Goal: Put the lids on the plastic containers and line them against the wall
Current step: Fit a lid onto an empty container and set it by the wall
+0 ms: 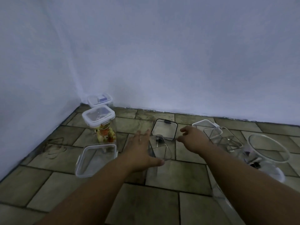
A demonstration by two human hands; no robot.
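Observation:
A clear square container [159, 150] without a lid stands on the tiled floor in the middle. My left hand [141, 150] is beside its left wall, fingers straight and thumb spread under its near rim. My right hand [193, 140] hovers to its right, fingers loosely curled, holding nothing. A black-rimmed square lid [164, 129] lies flat just behind the container. Two lidded containers stand in the left corner: a tall one [101, 122] with colourful contents and another [100, 100] behind it by the wall.
A clear rectangular lid or container [95, 159] lies at the left front. To the right are an open square container [222, 138], a white lid [204, 124] and a round clear container [267, 148]. White walls meet at the left corner.

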